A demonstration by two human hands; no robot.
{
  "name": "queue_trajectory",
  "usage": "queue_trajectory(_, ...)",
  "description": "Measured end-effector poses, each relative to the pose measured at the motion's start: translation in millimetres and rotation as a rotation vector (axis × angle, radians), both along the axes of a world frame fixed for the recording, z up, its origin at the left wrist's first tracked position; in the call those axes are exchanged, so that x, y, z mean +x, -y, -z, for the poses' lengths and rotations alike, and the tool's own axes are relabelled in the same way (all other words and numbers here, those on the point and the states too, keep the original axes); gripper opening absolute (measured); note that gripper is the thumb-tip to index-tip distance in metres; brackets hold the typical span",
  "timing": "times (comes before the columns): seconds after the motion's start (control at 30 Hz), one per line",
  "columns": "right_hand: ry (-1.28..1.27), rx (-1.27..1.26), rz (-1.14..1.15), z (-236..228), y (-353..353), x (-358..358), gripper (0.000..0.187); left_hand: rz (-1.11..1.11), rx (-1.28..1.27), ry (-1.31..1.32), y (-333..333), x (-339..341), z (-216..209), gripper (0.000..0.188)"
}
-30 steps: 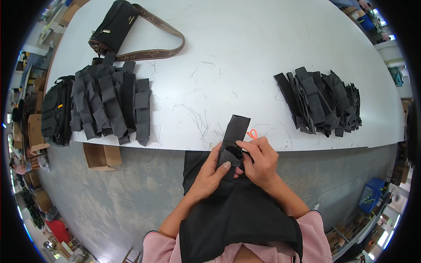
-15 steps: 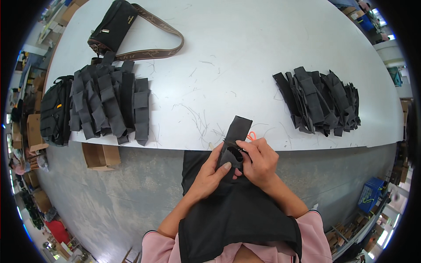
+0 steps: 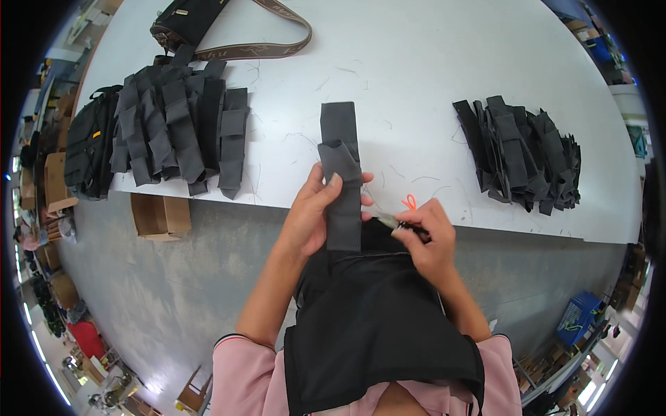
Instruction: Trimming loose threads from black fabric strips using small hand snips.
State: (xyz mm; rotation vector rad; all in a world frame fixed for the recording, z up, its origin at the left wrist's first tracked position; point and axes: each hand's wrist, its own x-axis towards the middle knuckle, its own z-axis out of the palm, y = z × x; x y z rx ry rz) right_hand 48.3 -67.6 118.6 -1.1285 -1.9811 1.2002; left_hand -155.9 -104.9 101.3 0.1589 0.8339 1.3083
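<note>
My left hand point(image 3: 312, 208) grips a dark grey fabric strip point(image 3: 341, 187) with a folded, raised loop of cloth partway along it. The thumb lies on its front and the fingertips show at its right edge. The strip stretches from over the table's near edge back toward my apron. In my right hand point(image 3: 431, 239), just right of the strip, is a small pair of thread snips point(image 3: 394, 223) with an orange cord loop point(image 3: 411, 202). Its metal tips point left toward the strip, apart from the cloth.
On the white table point(image 3: 402, 62), a pile of grey strips point(image 3: 170, 128) lies left and another pile point(image 3: 520, 156) right. A black backpack point(image 3: 94, 145) and a black bag point(image 3: 187, 24) with a brown strap are at the left. Below stands an open cardboard box point(image 3: 161, 215). Loose threads litter the tabletop.
My left hand has raised the strip farther over the table and straightened it, now upright in view. My right hand has come away from the cloth to the right, exposing the snips.
</note>
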Motion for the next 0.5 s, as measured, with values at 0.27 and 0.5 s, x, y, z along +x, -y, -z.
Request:
queue_trajectory(0.27, 0.156, 0.184, -0.153, -8.2, 20.4, -6.2, 0.026, -0.062, -0.096, -0.025, -9.0, 2.7, 0.6, 0.032)
queue_trajectory(0.5, 0.203, 0.224, -0.161, -12.4, 20.6, -10.4, 0.024, -0.102, -0.100, -0.013, -9.0, 0.6, -4.0, 0.032)
